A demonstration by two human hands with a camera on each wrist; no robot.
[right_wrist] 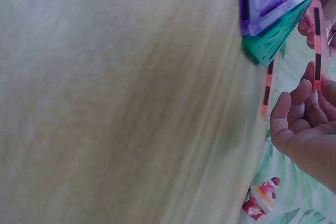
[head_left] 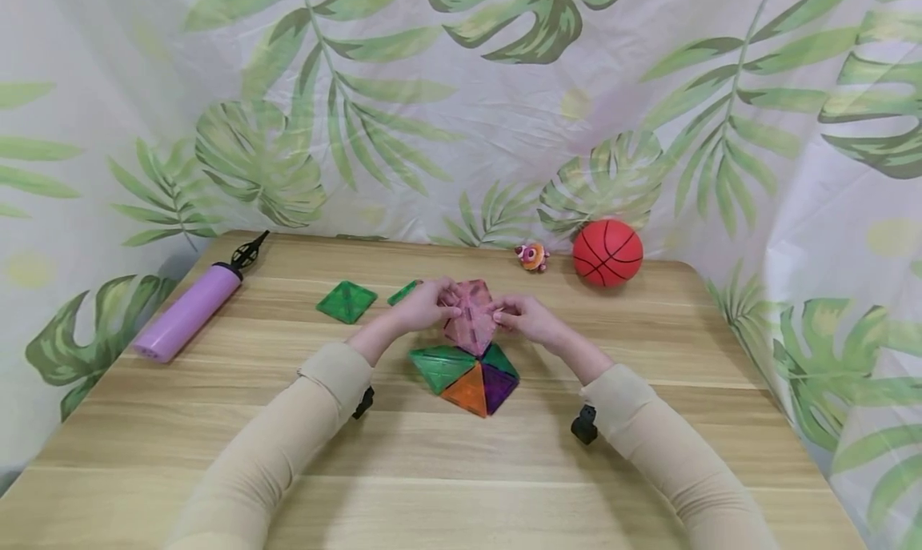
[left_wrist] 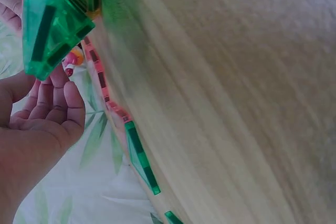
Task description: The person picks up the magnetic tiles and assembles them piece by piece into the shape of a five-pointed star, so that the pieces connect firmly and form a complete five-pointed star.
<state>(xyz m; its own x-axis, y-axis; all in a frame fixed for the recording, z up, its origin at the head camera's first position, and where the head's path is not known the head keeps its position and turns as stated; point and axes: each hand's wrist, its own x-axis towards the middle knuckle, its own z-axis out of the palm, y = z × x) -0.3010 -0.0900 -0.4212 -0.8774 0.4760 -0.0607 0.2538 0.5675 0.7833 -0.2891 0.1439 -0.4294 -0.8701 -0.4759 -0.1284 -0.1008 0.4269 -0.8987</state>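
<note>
Translucent magnetic tiles make up a raised shape in mid-table: a green tile (head_left: 441, 366), an orange tile (head_left: 468, 390), a purple tile (head_left: 500, 386) and another green piece at its right. Behind it, both hands hold a pink tile (right_wrist: 317, 40) up on edge. My left hand (head_left: 425, 306) has its thumb and fingertips at the left side; a green tile (left_wrist: 44, 35) partly hides this grip in the left wrist view. At the right side, my right hand (head_left: 531, 319) pinches the edge between thumb and fingers. More pink tiles (left_wrist: 100, 72) lie flat behind the shape.
Loose green tiles (head_left: 347, 302) lie back left on the wooden table (head_left: 432, 486). A purple hand pump (head_left: 190, 311) lies along the left edge. At the back right are a small figurine (head_left: 533, 256) and a red ball (head_left: 608, 252), before a leaf-patterned curtain (head_left: 497, 134).
</note>
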